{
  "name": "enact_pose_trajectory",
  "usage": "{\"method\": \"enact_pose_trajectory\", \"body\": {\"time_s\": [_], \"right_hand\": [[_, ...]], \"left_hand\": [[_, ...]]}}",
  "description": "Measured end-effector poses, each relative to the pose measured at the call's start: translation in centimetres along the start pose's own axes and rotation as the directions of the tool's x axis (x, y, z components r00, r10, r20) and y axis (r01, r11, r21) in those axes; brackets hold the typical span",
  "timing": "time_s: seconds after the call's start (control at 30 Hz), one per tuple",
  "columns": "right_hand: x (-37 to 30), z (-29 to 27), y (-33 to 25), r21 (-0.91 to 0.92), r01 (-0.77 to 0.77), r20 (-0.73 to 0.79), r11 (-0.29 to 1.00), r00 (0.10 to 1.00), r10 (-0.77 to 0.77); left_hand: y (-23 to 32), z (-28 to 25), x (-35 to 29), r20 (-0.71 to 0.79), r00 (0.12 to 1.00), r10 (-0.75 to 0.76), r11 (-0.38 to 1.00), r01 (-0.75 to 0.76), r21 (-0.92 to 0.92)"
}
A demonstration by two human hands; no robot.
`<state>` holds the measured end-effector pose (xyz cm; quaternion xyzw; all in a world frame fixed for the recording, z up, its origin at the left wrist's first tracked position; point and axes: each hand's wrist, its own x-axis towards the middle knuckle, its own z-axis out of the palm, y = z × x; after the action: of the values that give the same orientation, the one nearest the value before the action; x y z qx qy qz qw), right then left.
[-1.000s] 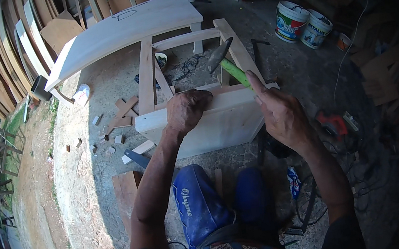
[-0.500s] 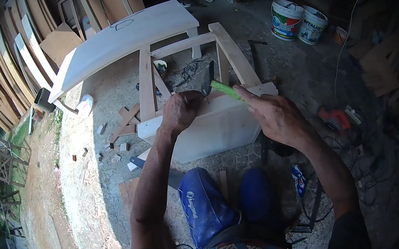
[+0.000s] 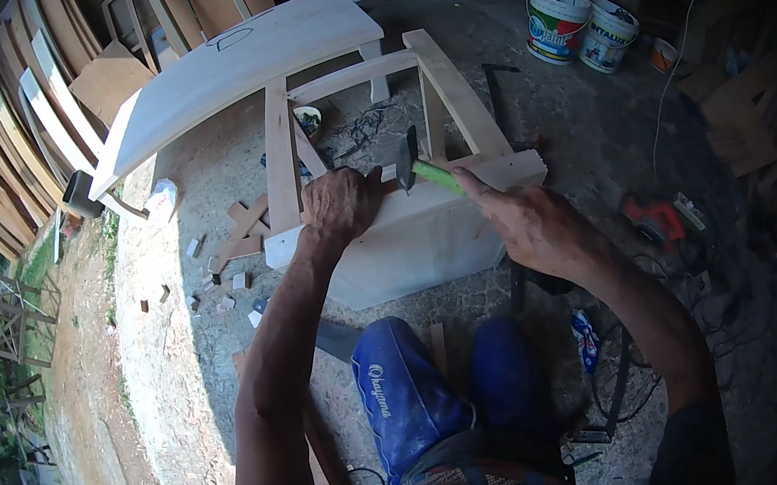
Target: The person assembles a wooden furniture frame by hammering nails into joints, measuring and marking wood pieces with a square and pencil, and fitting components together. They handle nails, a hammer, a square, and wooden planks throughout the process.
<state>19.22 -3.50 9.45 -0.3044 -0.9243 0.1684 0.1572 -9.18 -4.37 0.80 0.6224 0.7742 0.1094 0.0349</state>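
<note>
A pale wooden frame (image 3: 466,119) with two long posts and a curved crosspiece lies in front of my knees. Its near rail (image 3: 497,175) runs crosswise under my hands. My right hand (image 3: 539,228) is wrapped round the green handle of a hammer (image 3: 440,175), index finger stretched along it. The dark hammer head is just above the rail, beside a small nail (image 3: 408,193) that stands up from the wood. Left of the nail, my left hand (image 3: 340,208) rests on the rail in a fist; what its fingers hold, if anything, is hidden.
A white tabletop (image 3: 238,66) on legs stands behind the frame. Wood offcuts (image 3: 245,230) are scattered at the left, and boards (image 3: 14,154) lean further back. Two paint buckets (image 3: 558,22) stand at the back right. A red power tool (image 3: 653,222) and cables lie on the right floor.
My left hand has drawn back leftward from the nail along the rail. The hammer head has turned more upright and shifted slightly down, near the nail. The view has tilted slightly.
</note>
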Motion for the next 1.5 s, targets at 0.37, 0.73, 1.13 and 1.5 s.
{"method": "enact_pose_trajectory", "body": {"time_s": [0.37, 0.73, 1.13, 1.5], "right_hand": [[-0.2, 1.3, -0.2, 0.079, 0.219, -0.321, 0.973, 0.929, -0.183], [-1.2, 4.1, 3.2, -0.254, 0.153, -0.134, 0.955, 0.972, -0.192], [0.5, 0.0, -0.8, -0.031, 0.009, 0.013, 0.999, 1.000, -0.008], [-3.9, 3.2, -0.6, 0.061, 0.166, -0.334, 0.984, 0.933, -0.137]], "left_hand": [[0.3, -0.6, -0.1, 0.033, 0.998, -0.049, 0.998, 0.050, -0.041], [0.9, -1.1, -0.1, 0.079, 0.994, -0.074, 0.994, 0.080, -0.071], [0.5, -1.1, -0.6, 0.017, 0.993, -0.114, 0.993, 0.114, -0.032], [-0.6, -0.5, -1.2, -0.309, 0.951, -0.002, 0.998, -0.019, -0.065]]}}
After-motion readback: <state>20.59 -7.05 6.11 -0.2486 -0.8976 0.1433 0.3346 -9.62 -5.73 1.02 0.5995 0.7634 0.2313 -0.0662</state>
